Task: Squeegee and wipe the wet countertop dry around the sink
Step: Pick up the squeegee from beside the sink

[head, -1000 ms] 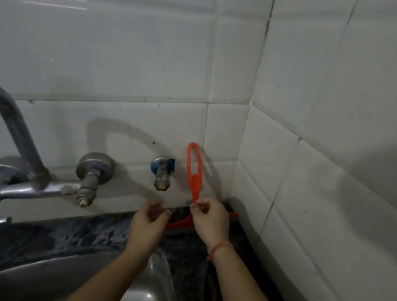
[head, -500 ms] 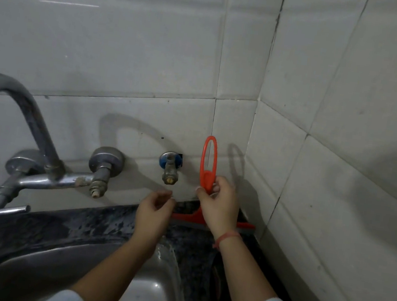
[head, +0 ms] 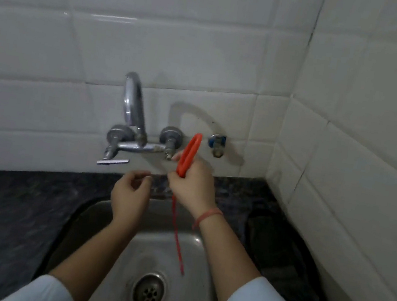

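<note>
Head cam is the only view here, so: the right hand (head: 191,187) has the squeegee (head: 186,164) by its loop handle, fingers (head: 199,173) wrapped tight round it. The handle pokes up past the knuckles toward the tap (head: 140,142), and the blade hangs down below the fist, edge-on to the camera, out over the sink (head: 165,253) and clear of any surface. The left hand (head: 129,199) is just left of it, holding nothing, fingers loosely curled and a bit apart.

The dark worktop (head: 19,201) runs left of the fingers and in a thin strip behind them under the tiles (head: 204,62). Can't really tell how wet it is, the stone's too dark and speckled and the shot's kinda blurry.

If I were doing this bit: turn the wrist so the blade lies flat along the stone, start at the wall edge behind the fingers, and pull toward the sink in one steady stroke so the water drops into the basin. Keep even pressure, overlap strokes, and watch the tap handle (head: 113,161) sticking out low to the left, easy to knock.
</note>
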